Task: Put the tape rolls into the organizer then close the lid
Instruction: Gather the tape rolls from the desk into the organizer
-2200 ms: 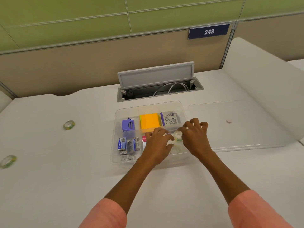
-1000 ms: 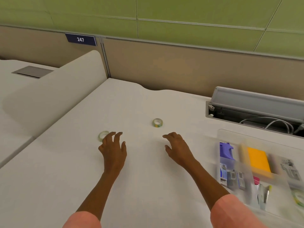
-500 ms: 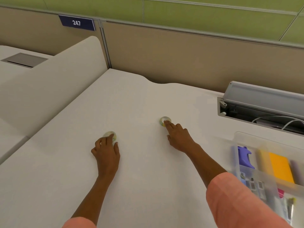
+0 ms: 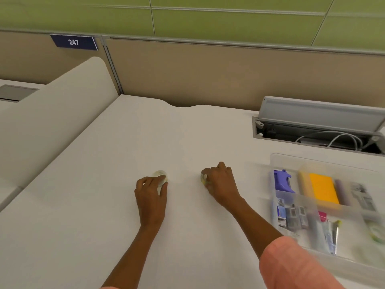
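Note:
Two small pale green tape rolls lie on the white desk. My left hand (image 4: 151,189) has its fingers closed around one tape roll (image 4: 160,176), which shows past the fingertips. My right hand (image 4: 218,180) grips the other tape roll (image 4: 203,177), mostly hidden under the fingers. The clear plastic organizer (image 4: 275,158) stands open at the right, blurred, with a purple tool, a yellow pad, staple boxes and pens in its compartments. Another tape roll (image 4: 378,233) lies in its right compartment. The lid is out of view.
An open cable hatch (image 4: 316,130) with white cables sits in the desk behind the organizer. A white curved divider (image 4: 58,113) borders the desk on the left. A beige partition runs along the back edge.
Both hands left the organizer and reached left to the two rolls on the desk. Since half a second ago the fingers closed over the rolls and both hands drew back toward me.

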The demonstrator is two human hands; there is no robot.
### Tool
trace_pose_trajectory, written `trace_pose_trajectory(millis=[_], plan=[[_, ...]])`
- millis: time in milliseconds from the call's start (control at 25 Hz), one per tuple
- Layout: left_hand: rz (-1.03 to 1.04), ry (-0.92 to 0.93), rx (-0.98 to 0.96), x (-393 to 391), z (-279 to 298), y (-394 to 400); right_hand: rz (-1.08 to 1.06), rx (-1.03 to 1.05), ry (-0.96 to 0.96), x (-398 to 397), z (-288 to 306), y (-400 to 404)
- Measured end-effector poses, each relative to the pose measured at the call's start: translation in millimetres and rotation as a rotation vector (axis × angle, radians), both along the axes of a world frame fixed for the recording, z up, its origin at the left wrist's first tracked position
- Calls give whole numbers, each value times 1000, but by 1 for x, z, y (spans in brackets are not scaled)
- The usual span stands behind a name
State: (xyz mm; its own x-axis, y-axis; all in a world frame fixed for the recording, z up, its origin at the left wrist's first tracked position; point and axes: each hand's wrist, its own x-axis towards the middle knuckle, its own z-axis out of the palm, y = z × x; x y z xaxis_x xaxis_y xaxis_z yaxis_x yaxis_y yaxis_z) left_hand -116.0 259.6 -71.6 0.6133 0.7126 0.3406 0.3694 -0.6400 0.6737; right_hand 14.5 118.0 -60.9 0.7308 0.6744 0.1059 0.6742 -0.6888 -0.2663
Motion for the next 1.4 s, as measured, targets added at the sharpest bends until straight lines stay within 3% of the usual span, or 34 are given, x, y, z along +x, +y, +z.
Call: trace_pose_trajectory(millis=[160, 360, 520, 720, 1040, 1280, 1400], plan=[[31, -90, -293, 7, 29, -37, -97, 243, 146, -16, 16, -25], [-52, -255, -602, 17, 67, -88, -237, 645, 514, -27, 60, -73], [-167, -285, -771, 30, 81, -141, -259, 705, 504, -30, 82, -135], [-344, -258, -737, 51, 86, -223, -349, 731, 448, -23, 95, -238], [-695, -117, -372, 92, 76, -338, -516, 370, 286, -2, 91, -390], [-882, 169, -132, 108, 54, -386, -416, -64, 159, 3, 59, -411], [-887, 238, -43, 110, 47, -398, -375, -174, 63, -2, 49, -412]])
